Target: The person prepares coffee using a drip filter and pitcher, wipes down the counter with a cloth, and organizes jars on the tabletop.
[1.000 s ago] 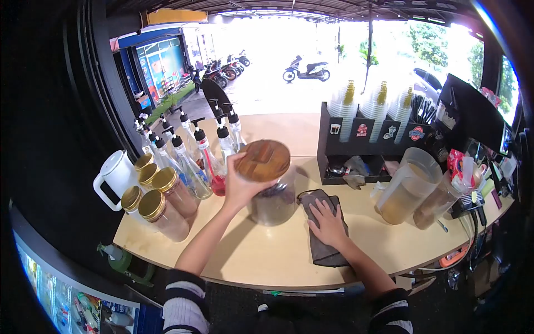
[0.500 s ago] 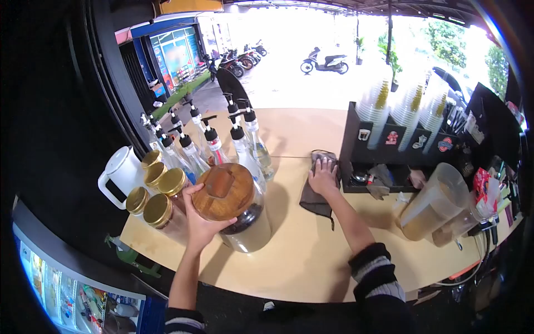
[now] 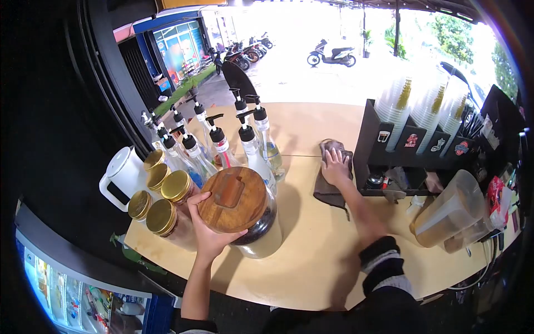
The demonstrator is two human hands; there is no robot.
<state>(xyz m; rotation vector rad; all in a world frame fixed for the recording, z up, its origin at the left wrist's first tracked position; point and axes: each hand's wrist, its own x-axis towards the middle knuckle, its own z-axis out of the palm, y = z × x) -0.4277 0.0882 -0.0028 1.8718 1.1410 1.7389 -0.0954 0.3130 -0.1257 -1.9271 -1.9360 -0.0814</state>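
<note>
A person stood at a curved pale-wood table (image 3: 311, 261), seen from above w/ a wide fisheye lens. The left hand (image 3: 208, 231) gripped a big glass jar (image 3: 253, 228), fingers wrapped round the near left edge of its lid (image 3: 233, 199). The lid was round, brown wood w/ a raised rectangular grip at centre. The jar was clear & squat, dark contents up top, paler beige below; it sat near the table's front left, just beside gold-lidded jars (image 3: 164, 209) & in front of pump bottles (image 3: 245, 147).

The right hand (image 3: 336, 167) lay flat, fingers spread, pressing a dark grey cloth (image 3: 331, 186) onto the table further back, close to a black cup holder (image 3: 423, 150).

The holder's front carried small logo stickers, too small to read. Stacks of clear plastic cups (image 3: 431, 108) stood in it. A white jug (image 3: 123, 175) sat far left; a plastic pitcher (image 3: 448, 211) of tan liquid stood at right.
</note>
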